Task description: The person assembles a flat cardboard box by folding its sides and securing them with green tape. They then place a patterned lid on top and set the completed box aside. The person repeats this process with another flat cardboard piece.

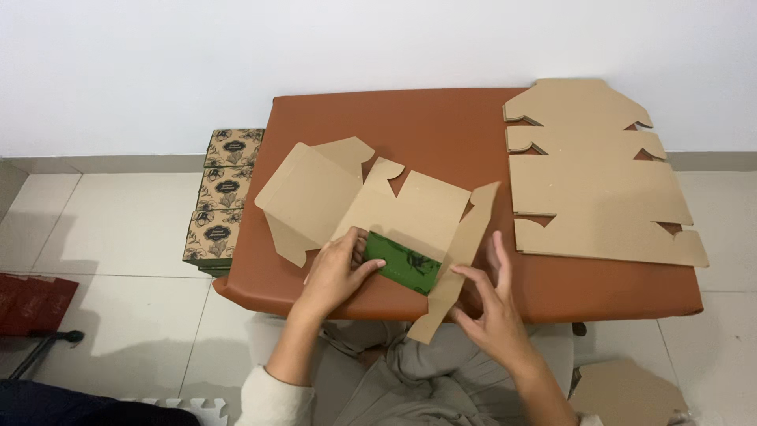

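Sitting in the middle of the frame is a brown table (473, 134), and on it lies a flat box (378, 205) of cardboard, opened out with its flaps spread. A stack of more flat cardboard (599, 189) lies at the upper right, partly over the table edge. Finished boxes (225, 193) with flower prints stand in a row on the floor at the left.

The left hand (337, 272) presses the near flap (404, 264), folded up so its green printed side shows, with thumb and fingers pinched on it. The right hand (489, 304) has its fingers spread apart, touching the long side strip (457, 260) that sticks out past the table's near edge.

The green flap could spring back flat if the pinch slips. The side strip could bend in the wrong spot, since nothing holds it up from below. The stack on the right might slide off if the table gets bumped.
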